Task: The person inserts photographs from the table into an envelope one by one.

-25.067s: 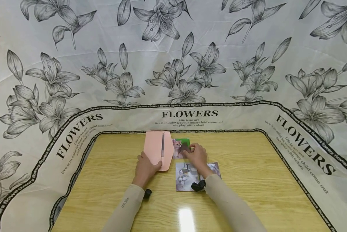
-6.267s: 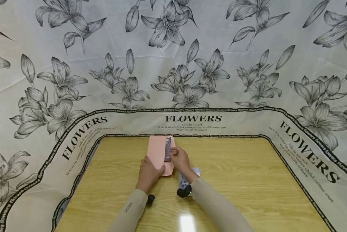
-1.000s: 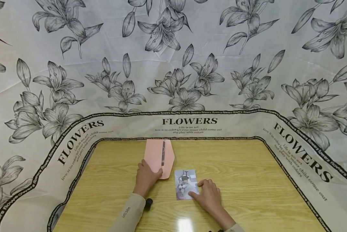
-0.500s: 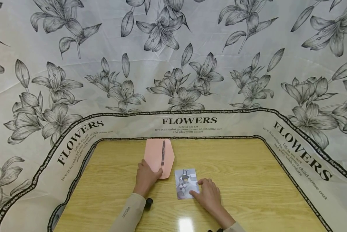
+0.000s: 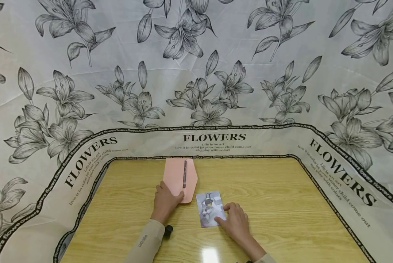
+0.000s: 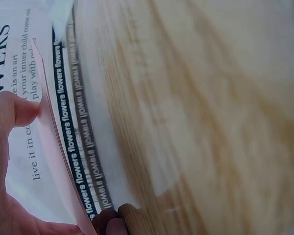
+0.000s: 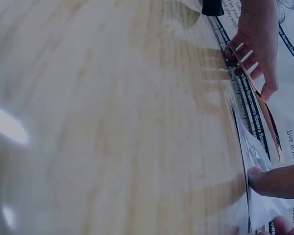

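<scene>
A pink envelope (image 5: 174, 172) lies at the back of the wooden table, its pointed flap to the right. Along its slot shows a narrow dark strip (image 5: 184, 174) of something inside. My left hand (image 5: 165, 201) grips its lower part, thumb on the front and fingers at the left edge. Just right of and nearer than the envelope is a photo print (image 5: 208, 205) of a light-coloured cat, slightly tilted. My right hand (image 5: 237, 221) pinches the print's lower right side with the thumb on its face. In the right wrist view that thumb (image 7: 272, 181) presses on the print.
The wooden table (image 5: 288, 212) stretches to both sides and toward me, with a light reflection (image 5: 210, 254) at the front. A white flower-printed cloth (image 5: 216, 140) rises behind and around it. A black wrist device (image 5: 168, 230) sits by my left sleeve.
In the last second the print shifts slightly left and tilts; my left hand stays put. About 6 s ago my right hand was at the envelope's opening with a print, another print lying nearer.
</scene>
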A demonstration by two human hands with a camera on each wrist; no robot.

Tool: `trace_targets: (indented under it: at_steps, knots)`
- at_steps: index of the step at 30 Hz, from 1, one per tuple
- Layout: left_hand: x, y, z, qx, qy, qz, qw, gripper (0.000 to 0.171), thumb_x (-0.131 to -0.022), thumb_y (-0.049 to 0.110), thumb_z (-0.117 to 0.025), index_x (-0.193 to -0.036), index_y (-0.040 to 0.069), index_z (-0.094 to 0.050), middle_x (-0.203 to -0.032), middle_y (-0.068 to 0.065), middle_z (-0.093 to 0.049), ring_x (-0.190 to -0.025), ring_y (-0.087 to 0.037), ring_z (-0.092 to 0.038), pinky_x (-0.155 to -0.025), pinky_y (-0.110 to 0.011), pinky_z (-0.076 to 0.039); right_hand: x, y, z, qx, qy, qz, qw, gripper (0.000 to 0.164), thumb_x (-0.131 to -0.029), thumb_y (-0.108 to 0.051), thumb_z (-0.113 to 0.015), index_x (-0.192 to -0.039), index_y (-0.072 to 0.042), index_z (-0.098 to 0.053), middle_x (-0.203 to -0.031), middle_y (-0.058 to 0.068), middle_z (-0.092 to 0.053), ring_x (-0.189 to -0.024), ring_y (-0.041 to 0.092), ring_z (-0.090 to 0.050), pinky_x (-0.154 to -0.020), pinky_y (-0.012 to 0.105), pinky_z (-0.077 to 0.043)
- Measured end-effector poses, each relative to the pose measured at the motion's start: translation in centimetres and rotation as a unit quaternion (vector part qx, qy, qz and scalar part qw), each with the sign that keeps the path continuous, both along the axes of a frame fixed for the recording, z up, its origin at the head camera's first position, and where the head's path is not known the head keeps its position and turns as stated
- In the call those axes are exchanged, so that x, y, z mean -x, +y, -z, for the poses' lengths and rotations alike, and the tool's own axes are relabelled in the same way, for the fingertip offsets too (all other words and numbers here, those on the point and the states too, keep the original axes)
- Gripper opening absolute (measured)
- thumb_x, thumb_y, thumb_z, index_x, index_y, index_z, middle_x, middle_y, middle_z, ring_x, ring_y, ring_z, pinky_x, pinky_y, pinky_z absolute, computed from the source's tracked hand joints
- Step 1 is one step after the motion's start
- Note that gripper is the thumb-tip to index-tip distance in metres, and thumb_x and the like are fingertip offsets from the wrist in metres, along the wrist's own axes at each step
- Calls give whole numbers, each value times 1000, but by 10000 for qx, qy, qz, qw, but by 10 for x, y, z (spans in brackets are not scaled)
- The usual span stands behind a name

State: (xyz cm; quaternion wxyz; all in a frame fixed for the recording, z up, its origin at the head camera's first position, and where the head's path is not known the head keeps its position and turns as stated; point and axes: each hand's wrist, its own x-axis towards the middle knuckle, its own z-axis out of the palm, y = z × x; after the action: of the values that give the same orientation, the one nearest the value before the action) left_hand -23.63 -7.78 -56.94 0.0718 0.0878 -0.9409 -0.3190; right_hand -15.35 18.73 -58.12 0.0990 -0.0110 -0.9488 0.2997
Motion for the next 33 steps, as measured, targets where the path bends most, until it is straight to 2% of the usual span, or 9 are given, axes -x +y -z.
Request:
trace_targets:
  at_steps: [4, 10, 13, 16, 20, 23, 29, 33]
  knots:
    - [1, -1, 0, -39, -14, 10, 10000, 103, -85, 49, -82, -149, -14, -34, -124, -35, -49, -98, -47, -62, -87, -57, -57, 1, 0, 2, 141, 56, -82, 9999, 54, -76, -29, -98, -110, -8, -62, -90, 1, -64, -80, 17, -57, -77, 42, -43]
    - [1, -2, -1, -76, 11, 16, 10000, 101, -84, 48, -82, -147, -14, -35, -121, -34, -50, -96, -44, -62, -86, -57, -57, 3, 1, 1, 323, 77, -297, 9990, 49, -81, -22, -94, -110, -9, -57, -77, -6, -58, -64, 9, -49, -62, 32, -41]
    - [1, -2, 0, -81, 6, 15, 10000, 101, -84, 49, -82, -147, -14, -35, -121, -34, -50, -96, -44, -62, -87, -57, -57, 3, 3, -1, 468, -68, -337, 9983, 41, -85, -18, -91, -111, -10, -59, -74, -8, -56, -62, 9, -48, -57, 29, -39]
    - [1, -2, 1, -83, 10, 13, 10000, 100, -84, 49, -82, -147, -14, -36, -122, -34, -50, -96, -44, -62, -87, -57, -57, 5, 6, -4, 718, -269, -328, 9965, 33, -88, -15, -87, -111, -10, -63, -72, -9, -58, -66, 10, -52, -61, 31, -42]
    - [1, -2, 1, -67, 21, 17, 10000, 100, -85, 49, -82, -147, -14, -36, -122, -35, -50, -96, -46, -62, -86, -57, -57, 8, 9, -7, 1184, -440, -391, 9912, 31, -91, -10, -85, -116, -6, -68, -72, -7, -64, -74, 12, -57, -72, 34, -47]
    - [0, -2, 1, -60, 27, 16, 10000, 101, -85, 49, -82, -148, -14, -35, -124, -35, -50, -98, -48, -62, -86, -58, -57, 11, 10, -8, 1573, -496, -444, 9853, 33, -91, -8, -84, -120, -3, -70, -71, -5, -67, -73, 12, -58, -74, 31, -47]
    - [0, -2, 1, -59, -1, 12, 10000, 102, -85, 50, -82, -149, -14, -34, -126, -36, -49, -100, -48, -62, -87, -58, -57, 18, 10, -11, 2303, -306, -481, 9714, 32, -93, -6, -83, -123, -3, -71, -74, 3, -72, -63, 11, -54, -64, 26, -43]
    - [1, -2, 1, -73, -3, 9, 10000, 102, -85, 49, -82, -149, -14, -34, -126, -36, -49, -100, -48, -63, -87, -58, -57, 25, 12, -13, 2469, -88, -452, 9680, 38, -96, -8, -81, -131, -5, -68, -77, 6, -72, -60, 11, -52, -60, 26, -43]
